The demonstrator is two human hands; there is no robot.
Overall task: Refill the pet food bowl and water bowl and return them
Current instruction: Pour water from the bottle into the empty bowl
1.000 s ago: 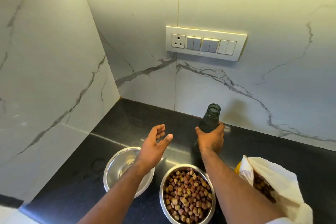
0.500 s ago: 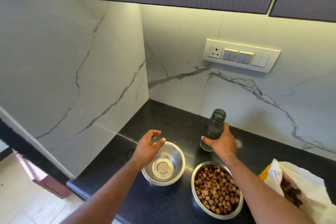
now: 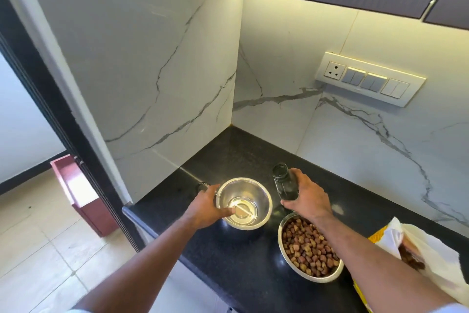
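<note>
A steel water bowl [image 3: 256, 192] stands on the black counter [image 3: 228, 257] with a little water in its bottom. My left hand [image 3: 205, 207] grips its left rim, thumb inside the bowl. To the right, my right hand [image 3: 308, 198] holds a dark glass bottle [image 3: 283, 182], uncapped and tilted left toward the bowl. A second steel bowl [image 3: 308, 249] full of brown kibble sits nearer me on the right, under my right forearm.
An open white and yellow pet food bag [image 3: 426, 257] lies at the right edge. A small dark cap [image 3: 202, 186] rests left of the water bowl. Marble walls close the corner; a switch panel [image 3: 368, 79] hangs behind. The counter edge and a maroon box [image 3: 76, 193] are on the left.
My left hand came down from above the counter and took hold of the water bowl's rim. My right hand tilted the bottle leftward. The view swung to the left.
</note>
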